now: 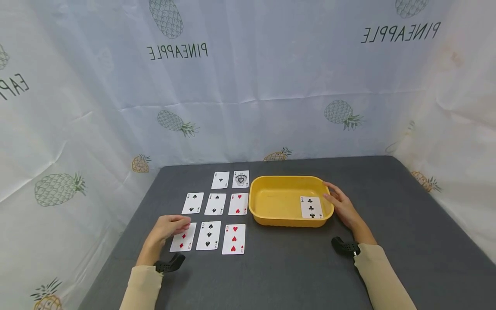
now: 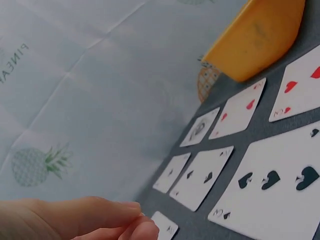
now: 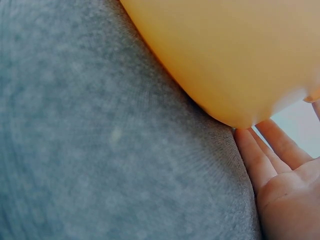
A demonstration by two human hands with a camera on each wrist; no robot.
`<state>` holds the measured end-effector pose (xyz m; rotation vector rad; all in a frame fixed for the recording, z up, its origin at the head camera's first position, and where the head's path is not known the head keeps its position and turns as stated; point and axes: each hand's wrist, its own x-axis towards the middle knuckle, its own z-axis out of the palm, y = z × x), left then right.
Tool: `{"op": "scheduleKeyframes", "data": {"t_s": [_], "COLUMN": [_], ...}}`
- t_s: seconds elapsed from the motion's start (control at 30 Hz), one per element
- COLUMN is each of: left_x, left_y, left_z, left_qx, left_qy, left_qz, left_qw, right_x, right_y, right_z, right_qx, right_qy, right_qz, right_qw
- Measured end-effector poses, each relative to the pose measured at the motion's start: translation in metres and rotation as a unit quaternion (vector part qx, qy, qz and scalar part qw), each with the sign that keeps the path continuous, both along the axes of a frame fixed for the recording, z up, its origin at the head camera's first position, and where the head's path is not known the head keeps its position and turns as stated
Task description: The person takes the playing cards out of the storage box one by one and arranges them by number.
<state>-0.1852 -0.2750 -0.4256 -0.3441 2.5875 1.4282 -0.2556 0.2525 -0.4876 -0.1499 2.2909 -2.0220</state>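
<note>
My left hand (image 1: 170,227) is over the far edge of a diamonds card (image 1: 182,241), partly covering it. Its thumb and fingertips come together, and no card shows between them in the left wrist view. Beside that card lie the three of spades (image 1: 209,236) and three of hearts (image 1: 234,239). At the right end of a yellow plastic tray (image 1: 267,221), my right hand (image 1: 342,206) holds the rim. Several of its fingers (image 3: 255,157) lie along the outer wall in the right wrist view. Inside the tray is a three of clubs (image 1: 311,207).
Behind the front row lie the two of clubs (image 1: 192,203), two of spades (image 1: 215,204) and two of hearts (image 1: 238,203). Farther back are an ace of clubs (image 1: 220,180) and ace of spades (image 1: 240,179). A pineapple-print curtain (image 1: 248,77) surrounds the dark table (image 1: 286,267).
</note>
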Motion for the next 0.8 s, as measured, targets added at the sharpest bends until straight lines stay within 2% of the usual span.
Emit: {"op": "scheduleKeyframes", "data": {"t_s": [0.3, 0.47, 0.73, 0.8], "left_x": [-0.019, -0.031, -0.043, -0.045], "left_y": [0.042, 0.066, 0.103, 0.109], "left_z": [0.010, 0.016, 0.025, 0.026], "left_qx": [0.019, 0.046, 0.069, 0.067], "left_qy": [0.010, 0.020, 0.025, 0.030], "left_qz": [-0.047, -0.077, -0.102, -0.121], "left_qw": [0.9987, 0.9957, 0.9921, 0.9899], "right_x": [0.002, 0.002, 0.001, 0.001], "right_y": [0.000, -0.001, -0.001, -0.001], "right_z": [0.001, 0.002, 0.001, 0.000], "right_qx": [0.005, 0.008, 0.008, 0.009], "right_qy": [-0.001, -0.002, 0.000, 0.001], "right_qz": [-0.001, -0.005, -0.002, -0.002], "right_qw": [1.000, 1.000, 1.000, 1.000]}}
